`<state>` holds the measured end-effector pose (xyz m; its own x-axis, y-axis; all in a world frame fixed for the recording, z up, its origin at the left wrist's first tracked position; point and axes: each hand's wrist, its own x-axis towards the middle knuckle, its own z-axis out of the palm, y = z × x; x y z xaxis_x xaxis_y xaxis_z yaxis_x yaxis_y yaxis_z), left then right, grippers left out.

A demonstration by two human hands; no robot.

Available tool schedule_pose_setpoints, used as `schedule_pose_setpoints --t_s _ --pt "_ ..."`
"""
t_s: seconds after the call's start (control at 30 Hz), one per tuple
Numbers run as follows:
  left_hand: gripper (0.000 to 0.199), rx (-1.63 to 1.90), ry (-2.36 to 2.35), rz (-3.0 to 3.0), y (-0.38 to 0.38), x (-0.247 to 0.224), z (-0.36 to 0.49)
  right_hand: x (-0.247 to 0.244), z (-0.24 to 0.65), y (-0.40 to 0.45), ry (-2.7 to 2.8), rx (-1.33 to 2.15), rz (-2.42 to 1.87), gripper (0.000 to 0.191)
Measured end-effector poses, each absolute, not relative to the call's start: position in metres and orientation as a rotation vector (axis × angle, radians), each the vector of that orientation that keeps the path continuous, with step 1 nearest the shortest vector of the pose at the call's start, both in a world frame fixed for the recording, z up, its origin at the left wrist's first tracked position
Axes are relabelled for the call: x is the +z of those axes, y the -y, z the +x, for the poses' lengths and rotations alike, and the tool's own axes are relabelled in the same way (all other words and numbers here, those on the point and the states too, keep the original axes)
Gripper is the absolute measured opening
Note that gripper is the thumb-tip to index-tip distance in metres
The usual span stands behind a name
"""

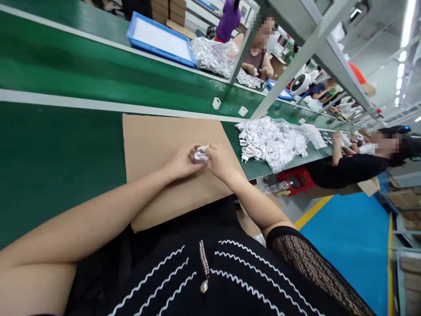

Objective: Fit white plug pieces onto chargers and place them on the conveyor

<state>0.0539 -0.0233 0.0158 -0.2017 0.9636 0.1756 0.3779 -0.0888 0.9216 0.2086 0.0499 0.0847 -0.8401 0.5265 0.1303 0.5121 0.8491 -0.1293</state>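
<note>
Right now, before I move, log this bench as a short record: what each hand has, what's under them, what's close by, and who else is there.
left hand: holding a white plastic plug from one side
right hand: holding the same plug from the other side
under the hands: a cardboard sheet on a green conveyor belt
close by: a pile of white plugs on the belt; two small white blocks beyond the cardboard
others: a co-worker in black across the belt, hands at the belt
</note>
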Motion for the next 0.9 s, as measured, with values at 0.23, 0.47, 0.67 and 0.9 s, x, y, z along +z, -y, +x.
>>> schedule_pose_setpoints --t_s 0.23,0.47,0.67,0.9 --pt "0.039 1.153 -1.63 1.506 0.025 0.019 0.052 0.077 0.259 -0.066 2.507 0.295 -0.972 0.058" --pt "0.047 1.285 -1.955 1.479 0.016 0.009 0.029 0.035 0.328 -0.111 2.296 0.104 -1.496 0.039" --pt "0.05 1.356 -2.126 1.236 0.017 0.01 0.016 0.016 0.32 -0.13 2.359 0.206 -1.298 0.037" --pt "0.047 1.365 -2.226 1.124 0.009 -0.002 0.014 -0.009 0.287 -0.162 2.278 0.455 -0.908 0.042"
